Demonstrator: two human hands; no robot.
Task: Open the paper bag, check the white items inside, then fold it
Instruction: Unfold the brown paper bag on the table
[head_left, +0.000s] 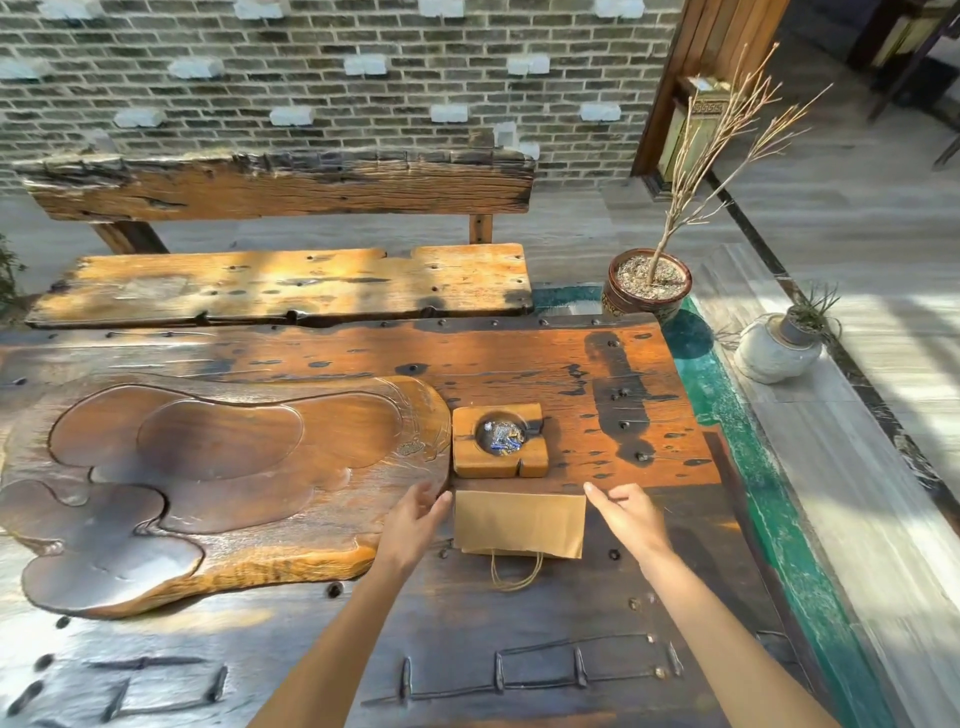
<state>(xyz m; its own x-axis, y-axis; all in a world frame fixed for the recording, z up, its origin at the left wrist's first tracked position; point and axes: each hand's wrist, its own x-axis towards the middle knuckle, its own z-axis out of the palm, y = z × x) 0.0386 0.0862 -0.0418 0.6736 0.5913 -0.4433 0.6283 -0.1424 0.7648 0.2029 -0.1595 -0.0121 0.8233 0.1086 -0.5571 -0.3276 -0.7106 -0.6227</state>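
A brown paper bag (519, 522) lies flat on the dark wooden table (519, 649), its string handle pointing toward me. The bag's mouth is closed flat, so nothing inside shows. My left hand (413, 522) hovers just left of the bag with fingers apart, a small gap between thumb and bag edge. To the right of the bag, my right hand (631, 517) is spread too, its fingertips near the bag's far right corner. Neither hand holds anything.
A small wooden ashtray (500, 441) with wrappers in its bowl sits just beyond the bag. A large carved wooden tea tray (208, 483) fills the table's left. A bench (280, 283) stands behind. A potted bare branch (647, 283) and a grey pot (776, 351) are at right.
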